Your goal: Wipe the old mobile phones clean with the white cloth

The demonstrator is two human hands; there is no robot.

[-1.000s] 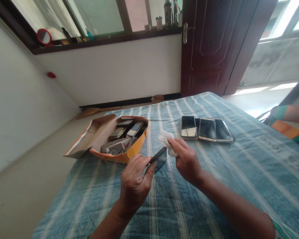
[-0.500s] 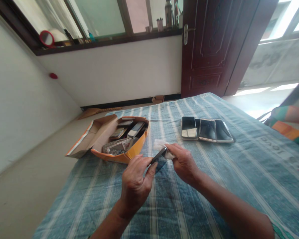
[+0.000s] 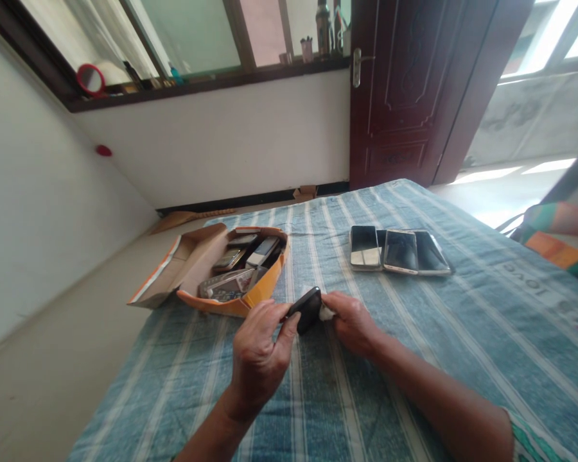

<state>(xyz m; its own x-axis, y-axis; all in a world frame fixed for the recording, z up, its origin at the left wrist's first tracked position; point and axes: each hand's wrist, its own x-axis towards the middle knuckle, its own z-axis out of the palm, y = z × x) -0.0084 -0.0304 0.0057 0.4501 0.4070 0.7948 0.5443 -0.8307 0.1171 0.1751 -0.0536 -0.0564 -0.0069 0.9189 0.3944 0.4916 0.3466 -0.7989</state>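
Observation:
Between thumb and fingers, my left hand (image 3: 262, 346) grips a dark mobile phone (image 3: 309, 312), which is tilted above the bed. At the phone's right edge, my right hand (image 3: 354, 323) is closed on a white tissue (image 3: 326, 313), mostly hidden by the fingers and the phone. Left of my hands sits an open orange cardboard box (image 3: 264, 285) holding several old phones (image 3: 263, 251). Over to the right, several phones lie face up and partly overlapping, among them a black one (image 3: 365, 246) and a white-framed one (image 3: 401, 251).
Blue striped cloth (image 3: 361, 398) covers the bed. The box's lid (image 3: 171, 269) leans open to the left. Beyond the bed stand a white wall, a dark red door (image 3: 404, 96) and a window sill (image 3: 212, 86) with a mirror and bottles. A flat piece of cardboard (image 3: 187, 219) lies on the floor.
The phone has turned, so a broader dark face now shows. My right hand has moved slightly down along its edge, and less of the tissue is visible.

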